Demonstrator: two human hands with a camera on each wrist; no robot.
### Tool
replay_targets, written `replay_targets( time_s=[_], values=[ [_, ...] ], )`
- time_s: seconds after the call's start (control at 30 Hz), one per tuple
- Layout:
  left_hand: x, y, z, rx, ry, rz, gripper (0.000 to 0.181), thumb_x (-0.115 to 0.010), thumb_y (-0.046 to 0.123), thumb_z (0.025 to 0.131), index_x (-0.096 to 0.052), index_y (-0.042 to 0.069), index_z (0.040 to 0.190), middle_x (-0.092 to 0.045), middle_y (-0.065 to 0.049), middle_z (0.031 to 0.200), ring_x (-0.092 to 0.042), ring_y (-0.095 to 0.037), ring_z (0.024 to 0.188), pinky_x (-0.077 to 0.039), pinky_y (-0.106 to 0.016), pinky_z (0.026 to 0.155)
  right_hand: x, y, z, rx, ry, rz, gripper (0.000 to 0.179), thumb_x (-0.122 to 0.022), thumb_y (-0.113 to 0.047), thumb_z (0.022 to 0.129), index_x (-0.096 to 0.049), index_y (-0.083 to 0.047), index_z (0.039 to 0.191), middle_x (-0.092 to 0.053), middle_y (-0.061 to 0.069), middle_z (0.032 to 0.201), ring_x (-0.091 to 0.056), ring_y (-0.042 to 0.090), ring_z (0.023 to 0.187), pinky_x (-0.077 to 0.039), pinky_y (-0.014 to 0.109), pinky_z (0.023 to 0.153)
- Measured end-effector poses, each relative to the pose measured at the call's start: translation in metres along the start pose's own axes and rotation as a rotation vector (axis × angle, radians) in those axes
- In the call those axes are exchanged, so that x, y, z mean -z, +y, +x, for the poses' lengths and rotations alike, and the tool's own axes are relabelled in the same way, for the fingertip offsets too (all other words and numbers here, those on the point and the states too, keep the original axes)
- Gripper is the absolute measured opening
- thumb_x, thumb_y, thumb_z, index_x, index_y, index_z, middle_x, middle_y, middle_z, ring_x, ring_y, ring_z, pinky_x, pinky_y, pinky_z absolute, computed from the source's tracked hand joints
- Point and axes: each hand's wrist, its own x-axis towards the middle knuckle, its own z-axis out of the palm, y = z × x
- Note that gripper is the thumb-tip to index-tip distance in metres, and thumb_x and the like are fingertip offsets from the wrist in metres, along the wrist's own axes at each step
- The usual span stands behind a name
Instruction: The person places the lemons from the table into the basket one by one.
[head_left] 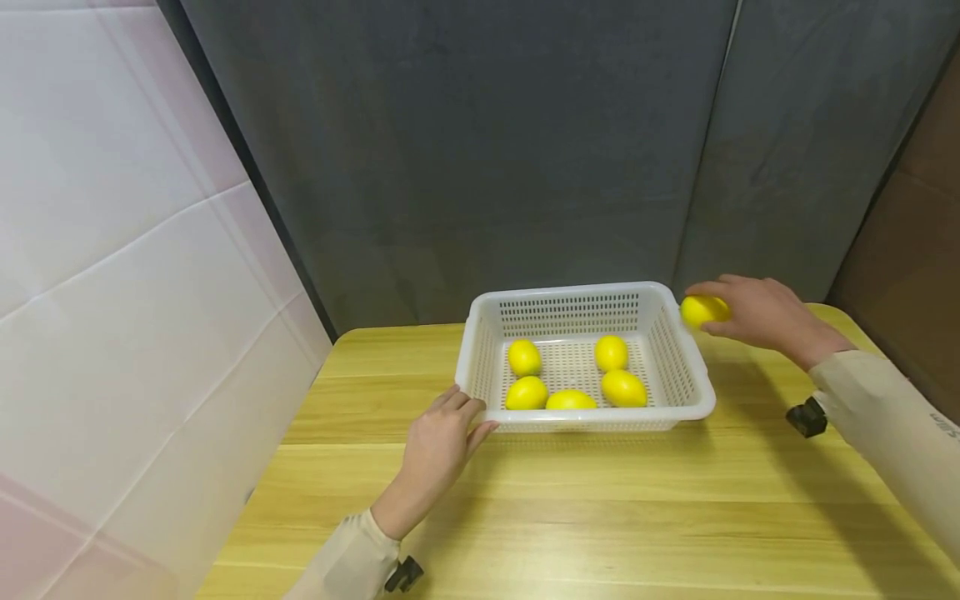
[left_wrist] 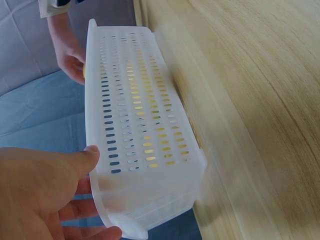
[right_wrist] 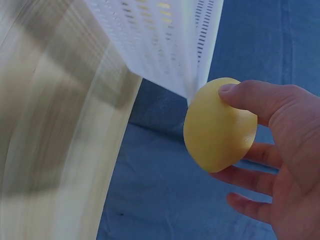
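A white perforated plastic basket (head_left: pixel 585 414) stands on the wooden table, with several yellow lemons (head_left: pixel 611 353) lying on its bottom. My left hand (head_left: pixel 438 442) holds the basket's near left corner, the thumb on the outside near the rim in the left wrist view and the fingers at the rim's edge. Beyond the basket's right rim, my right hand (head_left: pixel 765 312) grips another lemon (right_wrist: pixel 217 127) between thumb and fingers. That lemon is at about rim height, just outside the far right corner.
The wooden table (head_left: pixel 525 517) extends in front of the basket and to both sides. A dark grey padded wall (head_left: pixel 487 167) rises behind it. To the left is a white panel (head_left: pixel 135 275), to the right a brown panel (head_left: pixel 915 217).
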Motion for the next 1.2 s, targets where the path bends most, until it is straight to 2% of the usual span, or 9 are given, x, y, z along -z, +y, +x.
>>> replay_targets(
  time_s=[0.3,0.53,0.77,1.03,1.2],
  values=[
    [-0.001,-0.001,0.000,0.002,0.002,0.003,0.029,-0.078,0.042,0.082,-0.072,0.017,0.095,-0.074,0.000,0.096,-0.072,-0.023,0.101,-0.061,-0.039,0.073,0.002,-0.015,0.002,0.040,0.013,0.008,0.056,-0.075,-0.032,0.086,-0.058,-0.017,0.137,-0.061,0.019,0.130,-0.062,0.035,0.106,-0.047,0.057,0.088],
    [-0.001,0.000,0.000,0.001,0.007,0.006,0.029,-0.079,0.041,0.081,-0.073,0.017,0.096,-0.074,-0.001,0.098,-0.072,-0.024,0.104,-0.062,-0.040,0.073,-0.001,-0.025,0.003,0.059,0.027,0.007,0.057,-0.076,-0.030,0.084,-0.058,-0.019,0.137,-0.062,0.017,0.131,-0.062,0.036,0.109,-0.044,0.062,0.094],
    [-0.001,0.000,0.000,0.002,0.010,-0.003,0.029,-0.079,0.041,0.081,-0.072,0.017,0.096,-0.074,-0.001,0.099,-0.071,-0.024,0.103,-0.062,-0.040,0.072,-0.004,-0.037,0.003,0.079,0.023,-0.002,0.056,-0.077,-0.030,0.084,-0.059,-0.022,0.136,-0.063,0.016,0.131,-0.062,0.035,0.109,-0.044,0.061,0.096],
    [0.000,0.000,0.000,0.000,0.012,0.005,0.029,-0.079,0.042,0.081,-0.072,0.017,0.095,-0.074,-0.001,0.098,-0.071,-0.024,0.104,-0.062,-0.040,0.072,-0.013,-0.048,0.004,0.160,0.038,-0.023,0.055,-0.078,-0.029,0.083,-0.061,-0.021,0.135,-0.064,0.012,0.131,-0.063,0.031,0.111,-0.046,0.059,0.095],
    [-0.001,0.000,0.000,-0.002,0.010,0.004,0.029,-0.079,0.042,0.081,-0.072,0.017,0.095,-0.074,-0.001,0.098,-0.071,-0.024,0.104,-0.062,-0.040,0.074,-0.017,-0.052,0.004,0.193,0.017,-0.014,0.055,-0.077,-0.027,0.084,-0.060,-0.020,0.136,-0.064,0.012,0.130,-0.063,0.030,0.111,-0.045,0.059,0.094]
  ],
)
